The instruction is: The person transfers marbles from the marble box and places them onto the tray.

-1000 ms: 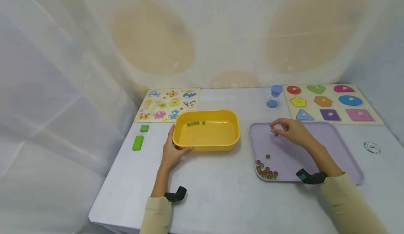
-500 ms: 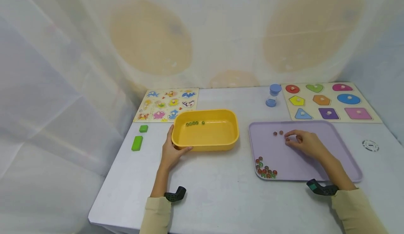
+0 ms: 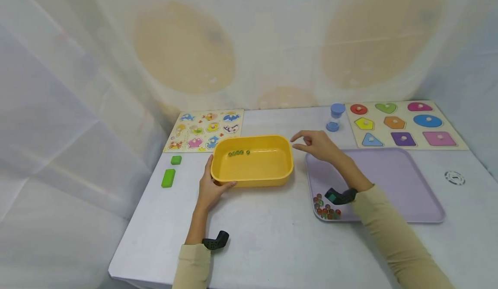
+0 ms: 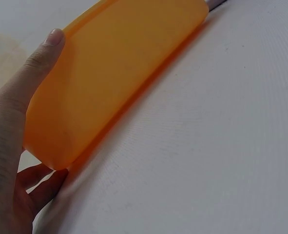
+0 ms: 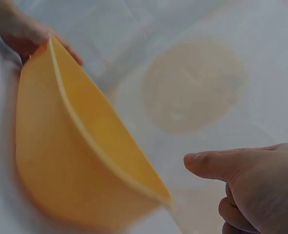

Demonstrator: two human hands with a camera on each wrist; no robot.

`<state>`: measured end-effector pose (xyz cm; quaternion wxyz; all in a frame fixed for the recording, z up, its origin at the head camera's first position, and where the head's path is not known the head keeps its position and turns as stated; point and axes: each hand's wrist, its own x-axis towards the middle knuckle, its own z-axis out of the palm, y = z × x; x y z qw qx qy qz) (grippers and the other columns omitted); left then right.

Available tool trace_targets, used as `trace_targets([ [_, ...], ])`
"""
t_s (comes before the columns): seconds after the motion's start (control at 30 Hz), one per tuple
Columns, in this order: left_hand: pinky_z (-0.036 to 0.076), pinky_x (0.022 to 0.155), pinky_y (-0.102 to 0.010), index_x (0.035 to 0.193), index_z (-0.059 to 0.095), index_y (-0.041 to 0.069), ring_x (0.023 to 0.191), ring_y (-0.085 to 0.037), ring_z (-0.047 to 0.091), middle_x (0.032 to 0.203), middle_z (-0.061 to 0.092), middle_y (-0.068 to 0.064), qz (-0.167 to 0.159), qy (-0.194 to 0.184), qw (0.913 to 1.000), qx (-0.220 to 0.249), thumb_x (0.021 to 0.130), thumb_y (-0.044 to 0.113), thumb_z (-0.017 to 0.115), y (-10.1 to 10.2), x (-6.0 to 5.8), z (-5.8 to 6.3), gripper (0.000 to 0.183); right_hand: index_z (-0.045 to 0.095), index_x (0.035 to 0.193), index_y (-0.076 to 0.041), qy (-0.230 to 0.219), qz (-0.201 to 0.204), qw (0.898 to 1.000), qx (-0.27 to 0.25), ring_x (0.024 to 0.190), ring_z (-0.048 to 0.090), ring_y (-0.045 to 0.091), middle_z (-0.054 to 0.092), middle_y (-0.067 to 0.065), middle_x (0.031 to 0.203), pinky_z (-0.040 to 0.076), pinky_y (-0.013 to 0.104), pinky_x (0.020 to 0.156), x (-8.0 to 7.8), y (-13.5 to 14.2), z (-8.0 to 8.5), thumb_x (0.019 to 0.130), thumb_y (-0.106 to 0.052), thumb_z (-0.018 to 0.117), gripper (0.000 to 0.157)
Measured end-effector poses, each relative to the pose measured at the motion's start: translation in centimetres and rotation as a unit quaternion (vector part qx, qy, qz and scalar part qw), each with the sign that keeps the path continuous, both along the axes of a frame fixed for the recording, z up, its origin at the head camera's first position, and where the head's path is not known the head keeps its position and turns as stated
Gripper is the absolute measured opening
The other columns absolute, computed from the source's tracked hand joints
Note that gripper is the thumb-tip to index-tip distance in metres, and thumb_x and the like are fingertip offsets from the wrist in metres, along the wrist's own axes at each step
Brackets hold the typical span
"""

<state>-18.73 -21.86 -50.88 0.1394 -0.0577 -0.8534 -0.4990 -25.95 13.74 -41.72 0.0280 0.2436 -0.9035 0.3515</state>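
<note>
My left hand (image 3: pixel 210 189) grips the left end of a yellow plastic tub (image 3: pixel 253 183); the left wrist view shows its thumb along the wall and fingers round the corner. A short row of green glass marbles (image 3: pixel 237 152) lies inside near the back. My right hand (image 3: pixel 317 145) hovers just right of the tub's far right corner, thumb and index finger apart, no marble visible between them. Behind it stands a lilac tray (image 3: pixel 404 185). Red, brown and green marbles (image 3: pixel 326 211) cluster in the tray's near left corner. My right forearm hides part of the tray.
At the back left lies an animal peg puzzle (image 3: pixel 202 131), and a shape peg puzzle (image 3: pixel 404 124) at the back right. A blue-capped sand timer (image 3: pixel 335 117) stands between them. Two green blocks (image 3: pixel 168 178) lie left, a round chip (image 3: pixel 454 178) far right.
My right hand has moved left from the tray, where its fingertips were at a marble, to beside the tub. The left hand keeps its grip, and the tub stays in place.
</note>
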Motion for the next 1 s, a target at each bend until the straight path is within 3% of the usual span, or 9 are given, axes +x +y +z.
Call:
trace_targets([
  [0.23,0.037,0.099,-0.041,0.144,0.012,0.025,0.121,-0.017,0.042,0.141,0.035,0.000,-0.008,-0.002,1.0000,0.005,0.064,0.037,0.079,-0.1,0.0,-0.1,0.105,0.066,0.103,-0.012,-0.043,0.078,0.995,0.037,0.051,0.032,0.013,0.036,0.000,0.056,0.026,0.022,0.048,-3.5,-8.4,-0.5,0.081,-0.023,0.066,0.024],
  [0.33,0.037,0.099,-0.041,0.144,0.012,0.024,0.122,-0.019,0.042,0.141,0.035,-0.002,-0.008,-0.006,0.9999,0.010,0.065,0.032,0.080,-0.1,0.1,0.0,0.105,0.065,0.105,-0.013,-0.065,0.097,0.992,0.057,0.055,0.036,0.015,0.046,0.004,0.063,0.029,0.023,0.050,-4.6,-10.7,-1.4,0.083,-0.021,0.065,0.024],
  [0.4,0.036,0.099,-0.043,0.145,0.012,0.021,0.123,-0.023,0.041,0.142,0.034,-0.005,-0.011,-0.007,0.9998,0.012,0.066,0.027,0.080,0.0,0.2,0.3,0.104,0.065,0.106,-0.013,-0.074,0.105,0.989,0.070,0.061,0.040,0.016,0.057,0.005,0.077,0.034,0.023,0.056,-5.3,-11.8,-2.1,0.083,-0.020,0.064,0.024],
  [0.57,0.036,0.099,-0.046,0.144,0.013,0.011,0.122,-0.030,0.041,0.141,0.034,-0.014,-0.015,-0.010,0.9998,0.006,0.068,0.019,0.078,0.7,1.3,2.3,0.101,0.064,0.108,-0.016,-0.093,0.113,0.983,0.111,0.088,0.051,0.018,0.059,0.002,0.115,0.044,0.028,0.082,-6.5,-13.5,-3.9,0.084,-0.020,0.063,0.024],
  [0.67,0.036,0.099,-0.044,0.144,0.013,0.016,0.123,-0.027,0.040,0.142,0.034,-0.011,-0.010,-0.013,0.9999,0.001,0.068,0.024,0.079,0.7,1.3,2.1,0.101,0.063,0.109,-0.015,-0.097,0.120,0.981,0.119,0.094,0.052,0.020,0.059,0.002,0.115,0.044,0.032,0.087,-6.5,-14.2,-4.3,0.084,-0.020,0.063,0.025],
  [0.8,0.035,0.101,-0.042,0.144,0.011,0.025,0.124,-0.021,0.039,0.143,0.032,-0.002,-0.006,-0.019,0.9998,-0.004,0.065,0.033,0.080,0.1,0.4,0.6,0.105,0.064,0.108,-0.014,-0.092,0.118,0.981,0.126,0.092,0.052,0.019,0.060,0.001,0.112,0.045,0.031,0.085,-6.4,-14.9,-4.5,0.084,-0.019,0.063,0.025],
  [1.0,0.036,0.100,-0.041,0.144,0.011,0.029,0.123,-0.017,0.041,0.143,0.032,0.004,0.000,-0.011,0.9999,-0.012,0.063,0.041,0.079,-0.1,0.1,0.2,0.106,0.066,0.100,-0.013,-0.077,0.109,0.979,0.152,0.090,0.051,0.016,0.061,0.002,0.110,0.045,0.029,0.085,-6.2,-15.1,-4.5,0.084,-0.020,0.062,0.018],
])
